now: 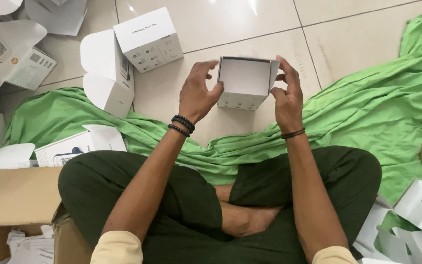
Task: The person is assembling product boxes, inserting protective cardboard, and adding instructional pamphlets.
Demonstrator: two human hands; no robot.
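- Head view: I am looking down at a person sitting cross-legged on a tiled floor (221,19), holding a small white box (246,80) up in front of the knees, clear of the floor.
- The left hand (199,93) is gripping the box's left side, thumb pressing near its lower left corner and fingers curling above the top edge.
- The right hand (285,93) is pinching the right side, fingertips on the raised side flap, which is standing open.
- As I judge it, the box is standing assembled but unclosed: its open top is facing me, the inside looks empty, and the flaps are not yet folded in.
- Two more white boxes (123,63) with lids hanging open are lying on the floor to the upper left; I take these as pieces at a similar stage.
- Flat white cartons (418,215) are lying at the lower right, not yet formed, and a brown cardboard carton (15,200) is sitting at the lower left.
- A green cloth (377,112) is spreading across the floor around the legs.
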